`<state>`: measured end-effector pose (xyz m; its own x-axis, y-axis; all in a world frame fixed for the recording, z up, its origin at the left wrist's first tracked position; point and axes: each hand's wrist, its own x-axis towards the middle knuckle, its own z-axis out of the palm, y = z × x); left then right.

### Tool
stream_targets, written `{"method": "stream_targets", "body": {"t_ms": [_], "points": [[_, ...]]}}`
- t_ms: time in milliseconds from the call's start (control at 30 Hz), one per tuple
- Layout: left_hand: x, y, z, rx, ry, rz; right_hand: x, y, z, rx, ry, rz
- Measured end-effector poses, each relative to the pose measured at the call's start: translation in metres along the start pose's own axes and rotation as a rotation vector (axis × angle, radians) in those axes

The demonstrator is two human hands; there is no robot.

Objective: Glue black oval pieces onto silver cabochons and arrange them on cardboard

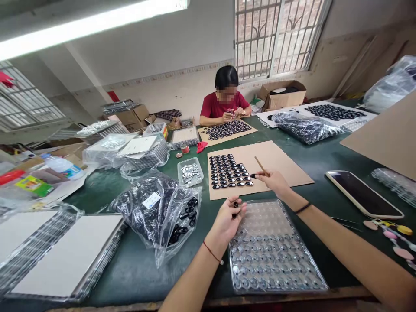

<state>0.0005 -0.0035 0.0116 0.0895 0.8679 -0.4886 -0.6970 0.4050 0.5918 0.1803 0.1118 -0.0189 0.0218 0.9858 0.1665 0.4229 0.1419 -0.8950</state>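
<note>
In the head view, the left hand (225,220) curls its fingers loosely around small black pieces (235,209). The right hand (276,184) has its fingers pinched on a brown stick (261,165), which slants up and to the left, beside rows of black ovals (222,176) on a cardboard sheet (282,164); the ovals' long axes run roughly sideways. The green table (130,268) also carries a clear tray (276,251). Beyond sits a person (211,106) in red, near a barred window (276,34).

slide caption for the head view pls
Left hand holding something black, right hand a stick, by rows of shiny black pieces on cardboard
</note>
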Motion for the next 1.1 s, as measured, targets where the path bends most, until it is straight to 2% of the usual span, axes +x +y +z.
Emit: {"method": "stream_targets", "body": {"t_ms": [167, 267, 400, 533, 700, 833, 933, 1000, 1100], "points": [[-0.004, -0.005, 0.000, 0.071, -0.048, -0.027, 0.081, 0.001, 0.033, -0.140, -0.008, -0.042], [-0.003, -0.008, -0.002, 0.081, -0.050, -0.057, 0.110, 0.006, 0.050, -0.236, -0.019, -0.040], [0.001, -0.004, -0.004, 0.028, -0.067, -0.057, 0.121, 0.017, 0.060, -0.344, -0.039, -0.023], [0.005, 0.011, -0.008, -0.024, -0.029, 0.064, 0.120, 0.023, 0.061, -0.409, -0.070, -0.016], [0.011, 0.025, -0.014, -0.018, 0.005, 0.213, 0.115, 0.005, 0.056, -0.414, -0.084, -0.028], [0.012, 0.024, -0.013, 0.042, 0.021, 0.272, 0.089, -0.022, 0.040, -0.358, -0.032, -0.067], [0.012, 0.021, -0.009, 0.065, 0.076, 0.343, 0.035, -0.041, 0.024, -0.276, -0.056, -0.119], [0.012, 0.019, -0.007, 0.065, 0.099, 0.374, -0.012, -0.049, 0.014, -0.123, -0.199, -0.207], [0.013, 0.017, -0.007, 0.064, 0.068, 0.398, -0.071, -0.056, 0.005, -0.087, -0.601, -0.243]]}}
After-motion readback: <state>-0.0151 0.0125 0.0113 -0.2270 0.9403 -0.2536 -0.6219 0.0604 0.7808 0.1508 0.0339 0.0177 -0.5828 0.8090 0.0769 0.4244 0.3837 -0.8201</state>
